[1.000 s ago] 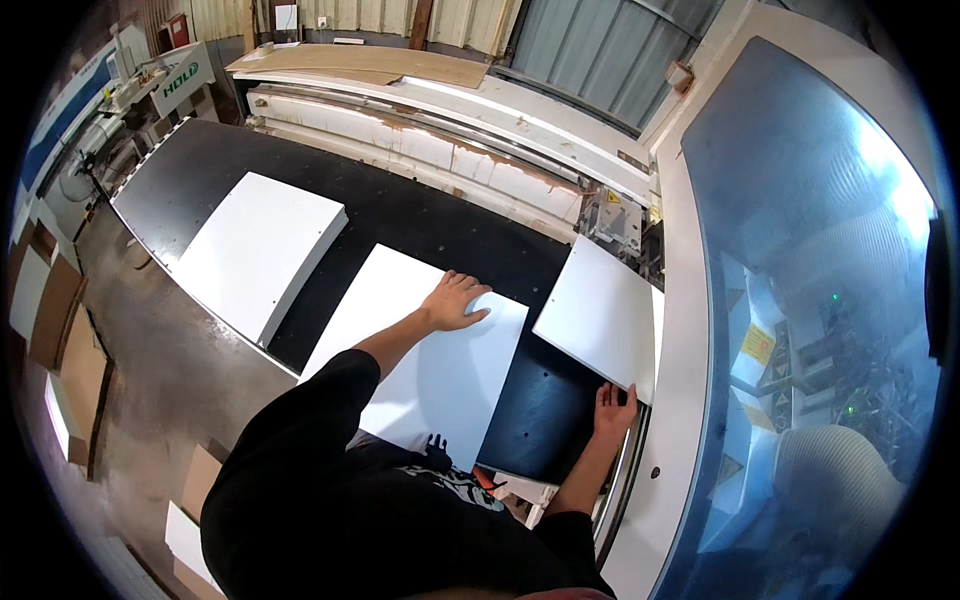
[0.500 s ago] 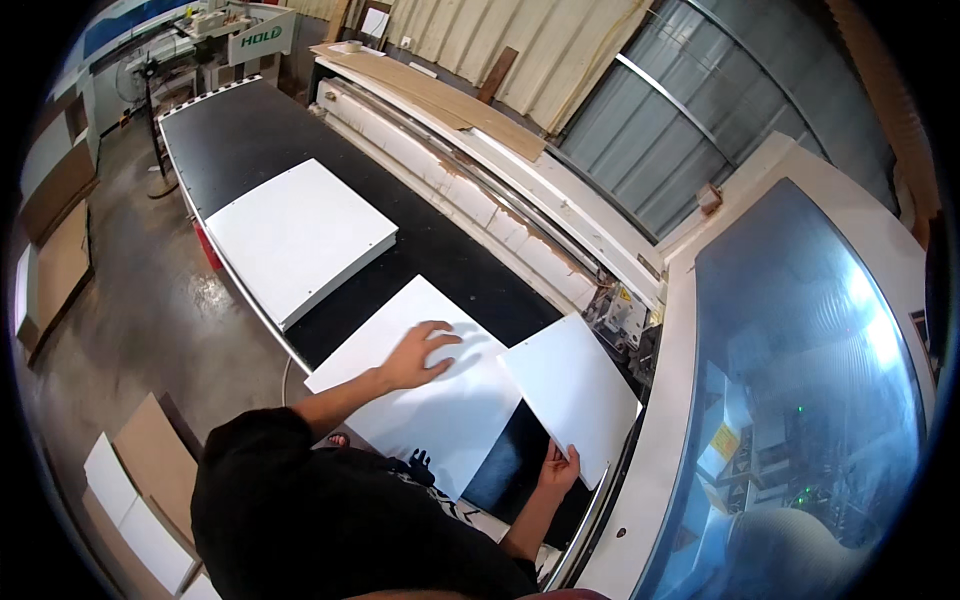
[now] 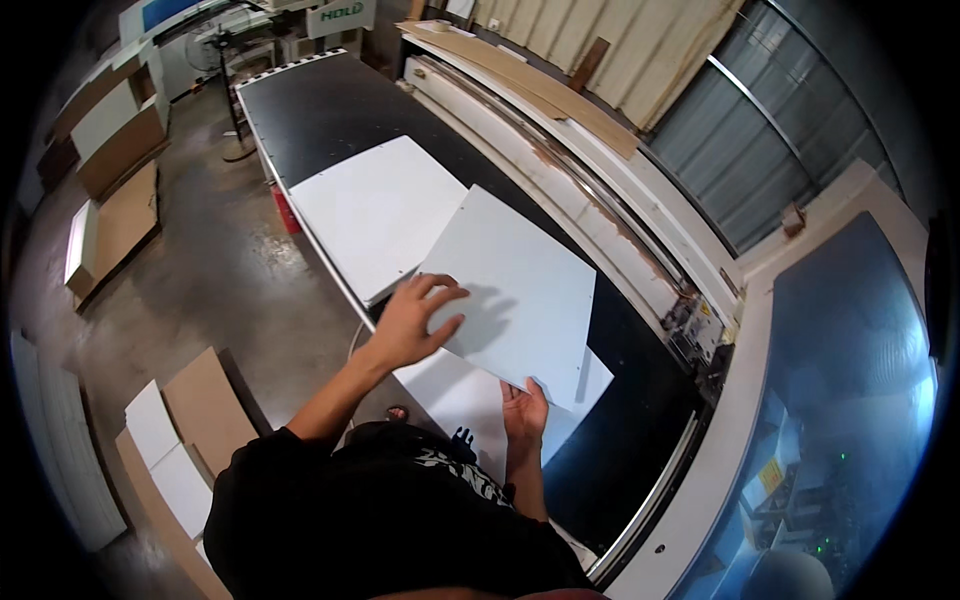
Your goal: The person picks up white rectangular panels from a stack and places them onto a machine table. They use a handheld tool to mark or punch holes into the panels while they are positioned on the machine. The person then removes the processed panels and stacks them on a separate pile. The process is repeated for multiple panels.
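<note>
A square white panel [image 3: 530, 285] with small holes along its edges is held up, tilted, over the black machine bed. My right hand [image 3: 526, 408] grips its near edge, thumb on top and fingers below. At the panel's left corner, my left hand [image 3: 412, 322] is open with fingers spread and casts a shadow on the white face; whether it touches is hard to tell. Beneath lies another white panel [image 3: 452, 398], partly covered by the held one. Farther left on the bed rests a stack of white panels [image 3: 375, 205], its right side overlapped by the raised panel.
The long black bed [image 3: 320, 105] runs away to the far left. A machine rail [image 3: 560, 210] borders its far side, and a cover with a blue-tinted window [image 3: 850, 330] stands at right. Cardboard and white boards [image 3: 205, 410] lie on the floor at left.
My right hand has carried the white panel leftward from the bed's right side, over the lower panel and toward the stack. My left hand is now by its corner. The view has shifted.
</note>
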Demonstrator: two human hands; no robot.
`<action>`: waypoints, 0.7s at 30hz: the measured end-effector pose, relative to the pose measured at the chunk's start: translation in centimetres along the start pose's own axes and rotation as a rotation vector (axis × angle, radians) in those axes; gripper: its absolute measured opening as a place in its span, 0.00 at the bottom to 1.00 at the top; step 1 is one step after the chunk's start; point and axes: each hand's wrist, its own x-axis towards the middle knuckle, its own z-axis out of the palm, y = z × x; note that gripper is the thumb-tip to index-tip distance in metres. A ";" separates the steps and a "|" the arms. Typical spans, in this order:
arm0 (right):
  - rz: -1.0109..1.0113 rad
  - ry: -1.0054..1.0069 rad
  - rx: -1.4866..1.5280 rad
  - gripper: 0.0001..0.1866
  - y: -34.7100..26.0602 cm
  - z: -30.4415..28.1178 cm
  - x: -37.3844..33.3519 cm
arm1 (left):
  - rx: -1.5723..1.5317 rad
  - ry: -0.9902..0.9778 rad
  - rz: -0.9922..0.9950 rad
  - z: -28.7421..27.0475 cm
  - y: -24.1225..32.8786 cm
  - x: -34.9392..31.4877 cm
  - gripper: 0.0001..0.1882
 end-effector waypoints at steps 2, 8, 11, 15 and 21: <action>0.119 -0.075 0.011 0.19 3.0 0.5 2.1 | 0.017 -0.083 0.024 0.8 -0.9 -0.4 0.18; 0.620 -0.518 -0.193 0.19 11.9 2.8 4.7 | 0.070 -0.321 -0.086 4.9 -6.5 -1.8 0.29; 0.727 -0.905 -0.979 0.23 11.0 8.0 0.1 | 0.182 -0.382 -0.175 6.6 -8.6 -2.3 0.39; 0.621 -1.001 -1.085 0.24 9.1 7.3 -1.4 | 0.363 -0.406 -0.258 7.8 -10.1 -2.6 0.51; 0.328 -0.445 -0.923 0.19 1.0 2.9 -3.2 | 0.423 -0.330 -0.301 6.6 -13.9 -1.6 0.48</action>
